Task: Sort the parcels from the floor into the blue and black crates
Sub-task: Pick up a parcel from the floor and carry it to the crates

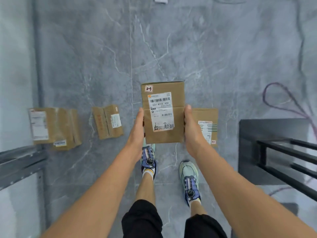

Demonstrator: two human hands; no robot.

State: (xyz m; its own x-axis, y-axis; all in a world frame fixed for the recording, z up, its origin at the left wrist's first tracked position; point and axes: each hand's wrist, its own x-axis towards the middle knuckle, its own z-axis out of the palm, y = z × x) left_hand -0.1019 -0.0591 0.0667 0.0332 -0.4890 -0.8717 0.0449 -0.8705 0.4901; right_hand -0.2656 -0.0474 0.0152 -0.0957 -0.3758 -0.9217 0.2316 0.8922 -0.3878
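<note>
I hold a brown cardboard parcel (163, 112) with a white shipping label and a small "2-3" sticker, lifted above the grey floor. My left hand (137, 129) grips its left side and my right hand (191, 129) grips its right side. Three more cardboard parcels lie on the floor: a large one (54, 128) at far left, a smaller crumpled one (108, 121) beside it, and a flat one (208, 126) partly hidden behind my right hand. A black crate (274, 148) stands at the right edge; no blue crate is in view.
A grey metal rack rail (20, 162) juts in at lower left. A purple cable (281, 100) loops on the floor at upper right. My two feet in blue-green shoes (189, 179) stand on the marble floor below the parcel.
</note>
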